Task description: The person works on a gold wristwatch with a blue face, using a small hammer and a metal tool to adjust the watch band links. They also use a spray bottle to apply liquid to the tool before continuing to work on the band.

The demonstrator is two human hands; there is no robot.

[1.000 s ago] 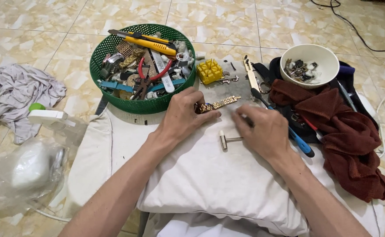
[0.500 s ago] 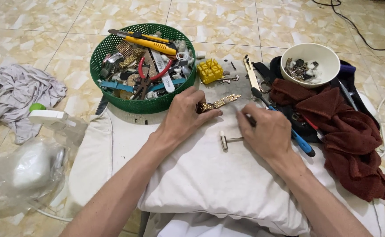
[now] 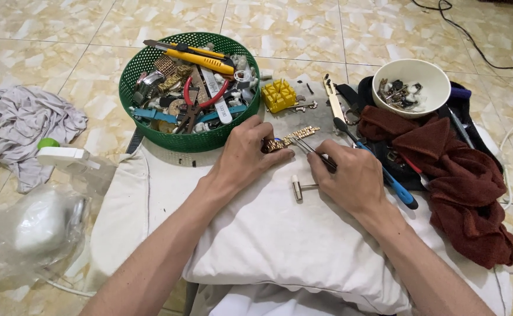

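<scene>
The left hand (image 3: 242,155) lies palm down near the middle of the frame, its fingertips pinned on the left end of a gold watch band (image 3: 291,138), holding it against the white pillow (image 3: 280,234). The right hand (image 3: 353,175), just to the right, is closed around thin metal tweezers (image 3: 315,153) whose tips point up and left and meet the band near its middle. The two hands sit close together but do not touch.

The band's long axis runs from lower left to upper right, rising slightly toward the top of the frame. It lies directly ahead of both hands; the left hand is on it, while the right reaches it only through the tweezers.

Just below the gap between the hands lies a small hammer (image 3: 298,187), free on the pillow and nearer the right hand. A blue-handled screwdriver (image 3: 394,184) slants under the right hand toward the lower right.

Above the left hand, the rim of a green basket (image 3: 151,131) full of tools stands close, leaving little room upward. A yellow block (image 3: 278,95) sits beside it. To the right, a dark red cloth (image 3: 461,181) and a white bowl (image 3: 411,88) of small parts crowd that side. The open room lies toward the bottom of the frame, across the bare pillow.
</scene>
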